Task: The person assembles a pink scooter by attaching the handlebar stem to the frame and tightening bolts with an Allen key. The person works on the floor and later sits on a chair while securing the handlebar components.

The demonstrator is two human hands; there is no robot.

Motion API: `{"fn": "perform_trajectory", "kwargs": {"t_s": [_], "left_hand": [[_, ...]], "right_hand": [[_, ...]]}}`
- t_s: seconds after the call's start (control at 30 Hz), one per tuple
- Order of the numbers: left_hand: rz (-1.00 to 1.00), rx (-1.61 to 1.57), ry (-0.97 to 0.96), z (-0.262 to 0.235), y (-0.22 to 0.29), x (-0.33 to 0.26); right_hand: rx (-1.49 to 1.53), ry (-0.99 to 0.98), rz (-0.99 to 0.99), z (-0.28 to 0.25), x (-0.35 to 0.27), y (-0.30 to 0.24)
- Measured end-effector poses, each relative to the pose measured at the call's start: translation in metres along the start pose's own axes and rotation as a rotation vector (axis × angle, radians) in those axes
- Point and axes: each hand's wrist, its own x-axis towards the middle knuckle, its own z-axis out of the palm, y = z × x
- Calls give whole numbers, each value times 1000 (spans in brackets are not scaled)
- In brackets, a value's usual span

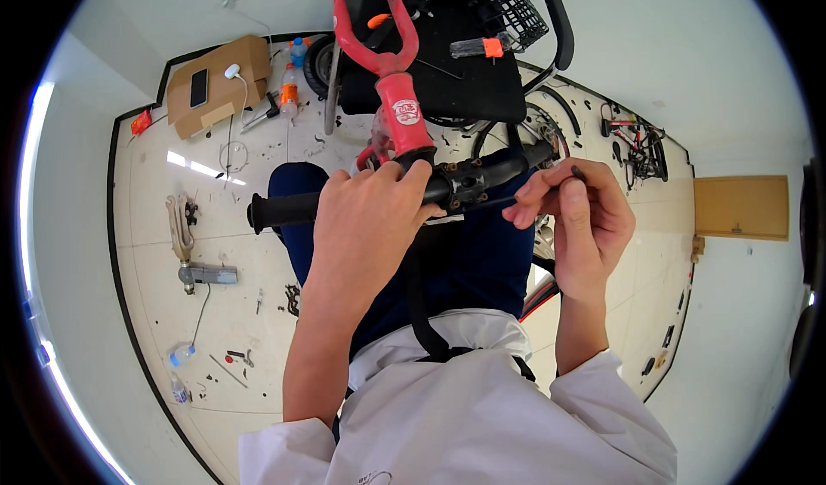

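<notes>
Across my lap lies a black handlebar (508, 168) with a black grip (284, 211) at its left end. Its stem clamp (465, 182), which carries several bolts, joins a red bicycle frame part with a fork (397, 59) pointing away from me. My left hand (366, 223) is closed around the handlebar beside the clamp. In the pinched fingers of my right hand (594, 223) is a thin dark hex key (495, 203). Its long arm reaches toward the clamp's bolts. Whether its tip sits in a bolt I cannot tell.
Ahead stands a black chair (473, 98) bearing a plastic-wrapped tool and a wire basket (519, 19). At left are cardboard (245, 64) with a phone (200, 88), bottles (289, 89) and a metal fork part (181, 231). A red bicycle (641, 141) stands far right. Small parts litter the floor.
</notes>
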Motion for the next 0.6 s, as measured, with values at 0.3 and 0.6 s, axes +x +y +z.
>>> {"fn": "perform_trajectory", "kwargs": {"t_s": [0.3, 0.6], "left_hand": [[-2, -4, 14, 0, -1, -1], [6, -5, 22, 1, -1, 0]], "right_hand": [[-93, 76, 53, 8, 1, 7], [-251, 162, 12, 18, 0, 5]]}}
